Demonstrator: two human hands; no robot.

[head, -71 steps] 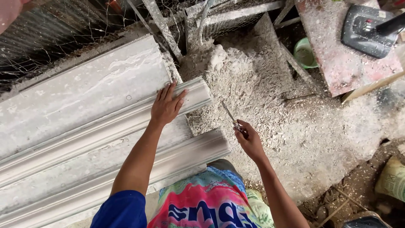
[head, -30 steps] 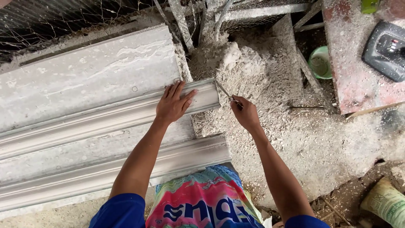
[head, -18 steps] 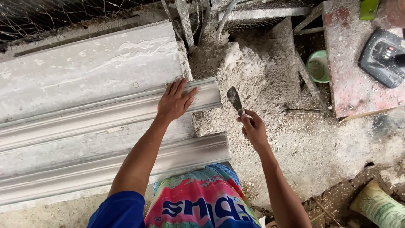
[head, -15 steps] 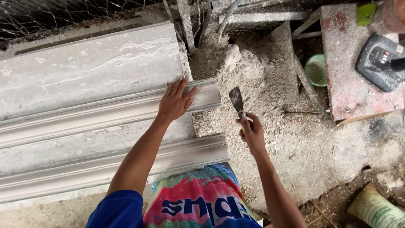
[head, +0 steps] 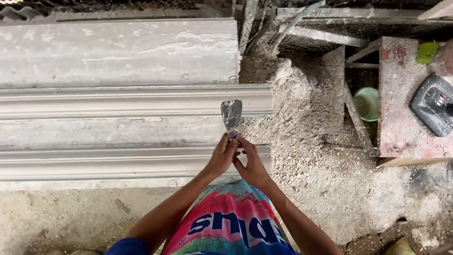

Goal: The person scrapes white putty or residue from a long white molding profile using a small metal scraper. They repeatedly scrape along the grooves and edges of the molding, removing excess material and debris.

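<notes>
A metal putty knife [head: 231, 114], its blade smeared with plaster, points away from me above the mouldings. My left hand [head: 222, 156] and my right hand [head: 251, 163] are both closed round its handle, pressed together in front of my chest. Beneath them lie two long white plaster cornice mouldings, the farther moulding [head: 127, 100] and the nearer moulding [head: 108, 163], side by side on a grey slab [head: 118, 52]. The blade tip hovers over the right end of the farther moulding.
A heap of plaster rubble and dust [head: 306, 123] spreads to the right of the mouldings. Farther right is a red-stained board [head: 401, 104] with a dark power-tool battery [head: 434, 104] on it, and a green bowl [head: 367, 101]. Wire mesh and metal bars run along the top.
My left hand has left the farther moulding and joined my right hand on the knife handle. The knife now stands blade-up in front of me, and the view has shifted.
</notes>
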